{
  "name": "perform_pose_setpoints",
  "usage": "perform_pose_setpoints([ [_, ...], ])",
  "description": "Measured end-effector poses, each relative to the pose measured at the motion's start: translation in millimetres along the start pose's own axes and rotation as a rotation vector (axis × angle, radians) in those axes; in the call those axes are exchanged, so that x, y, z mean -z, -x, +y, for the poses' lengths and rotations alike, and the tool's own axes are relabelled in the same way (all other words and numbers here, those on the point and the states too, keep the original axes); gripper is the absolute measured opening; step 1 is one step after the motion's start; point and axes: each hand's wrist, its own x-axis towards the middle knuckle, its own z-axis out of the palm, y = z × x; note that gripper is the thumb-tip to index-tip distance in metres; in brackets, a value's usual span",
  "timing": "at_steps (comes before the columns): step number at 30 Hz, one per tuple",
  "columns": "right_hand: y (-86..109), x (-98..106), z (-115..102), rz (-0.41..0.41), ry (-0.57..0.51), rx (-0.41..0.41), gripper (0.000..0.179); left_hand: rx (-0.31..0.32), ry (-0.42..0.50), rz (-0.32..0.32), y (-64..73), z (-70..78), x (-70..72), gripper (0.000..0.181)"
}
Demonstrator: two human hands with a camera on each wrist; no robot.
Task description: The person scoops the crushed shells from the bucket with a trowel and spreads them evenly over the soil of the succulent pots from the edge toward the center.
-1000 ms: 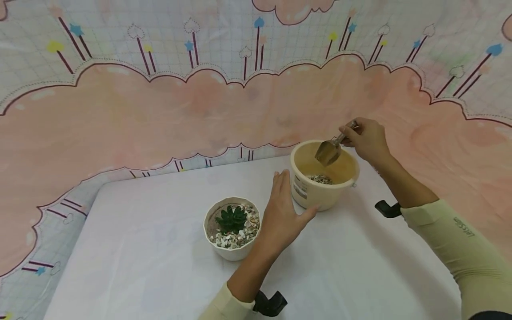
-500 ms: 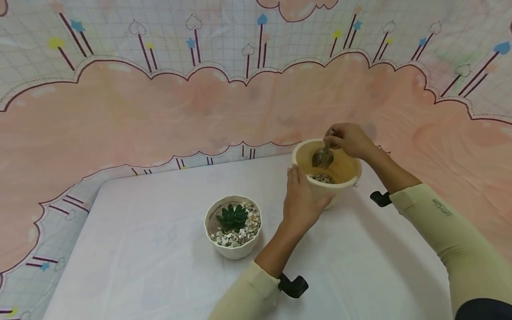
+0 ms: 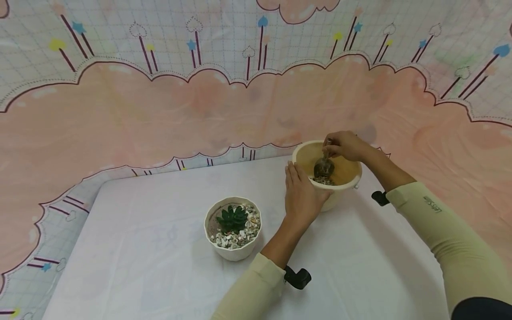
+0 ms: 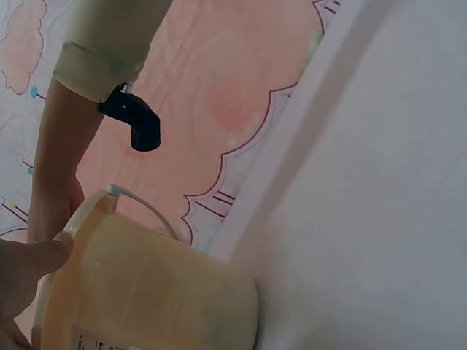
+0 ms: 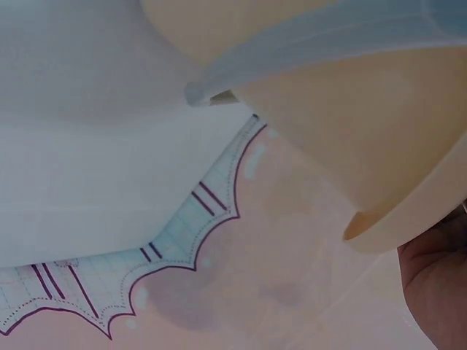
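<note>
My right hand (image 3: pixel 345 146) grips the handle of a small metal scoop (image 3: pixel 324 168), bowl pointing down inside a cream bucket (image 3: pixel 345 186). The scoop's tip meets a low heap of mixed gravel (image 3: pixel 327 182) at the bottom. Against the bucket's near left side rests my left hand (image 3: pixel 302 198), fingers straight and thumb spread along the front. In the left wrist view, the left thumb (image 4: pixel 44 257) lies at the rim. The right wrist view shows the bucket's wall (image 5: pixel 350 124) up close; the scoop is hidden there.
A white faceted pot (image 3: pixel 233 254) with a green succulent (image 3: pixel 232 218) and pale pebbles (image 3: pixel 236 240) stands left of the bucket on a white table (image 3: pixel 152 249). The bucket's bail handle (image 4: pixel 149 208) hangs at its side. A patterned cloth (image 3: pixel 192 111) rises behind the table.
My right hand has moved left and lowered the scoop from above the rim into the gravel. My left hand has moved right from beside the pot onto the bucket.
</note>
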Motion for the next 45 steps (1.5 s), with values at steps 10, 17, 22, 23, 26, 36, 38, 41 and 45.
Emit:
perform_pose_setpoints([
  [10,0.4,4,4,-0.008,0.036,-0.006,0.015,0.014,0.012,0.003,-1.9,-1.7,-2.9,0.123],
  [17,5.6,7,2,-0.055,0.064,-0.029,0.019,0.011,0.013,0.001,-2.5,-2.9,-4.3,0.124],
  [22,11.7,6,0,-0.049,0.007,-0.102,0.022,0.016,0.007,-0.004,-2.9,-4.6,-5.9,0.125],
  [23,13.1,6,-1,-0.042,-0.007,-0.123,0.023,0.018,0.007,-0.005,-2.7,-5.0,-6.1,0.125],
  [26,17.4,2,-4,-0.008,-0.040,-0.190,0.024,0.015,0.016,0.009,-2.6,-5.7,-6.5,0.125],
  [36,31.5,-11,-18,0.049,-0.392,-0.394,0.029,0.016,0.058,0.026,-3.9,-5.9,-6.4,0.126],
  [38,31.3,-16,-19,0.057,-0.462,-0.432,0.031,0.020,0.061,0.020,-3.8,-6.3,-6.2,0.127],
  [41,29.9,-23,-22,0.084,-0.507,-0.453,0.031,0.018,0.059,0.020,-3.6,-7.0,-6.6,0.126],
  [45,27.8,-30,-27,0.119,-0.586,-0.493,0.029,0.015,0.051,0.007,-3.8,-7.5,-6.6,0.126],
])
